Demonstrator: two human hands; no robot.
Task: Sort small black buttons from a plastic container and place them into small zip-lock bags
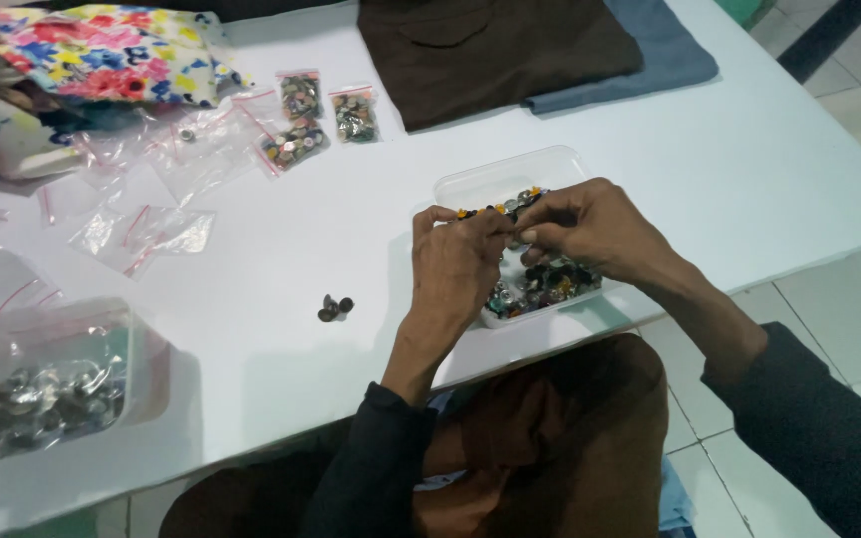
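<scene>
Now | both hands' fingers [495, 227] pinched on a small button [512, 231] (over tray [480, 184])

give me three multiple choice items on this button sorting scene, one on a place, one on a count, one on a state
1. Where do the left hand and right hand meet?
A. over the clear tub of mixed buttons
B. over the floral cloth
C. over the brown garment

2. How many small filled zip bags lie together?
A. one
B. three
C. six

3. How does the brown garment lie?
A. crumpled
B. hanging off the edge
C. folded flat on a blue one

Key: 1 A, fingers pinch just above that tub. 2 B, three bags sit side by side. 3 C, it lies flat, overlapping the blue.
</scene>
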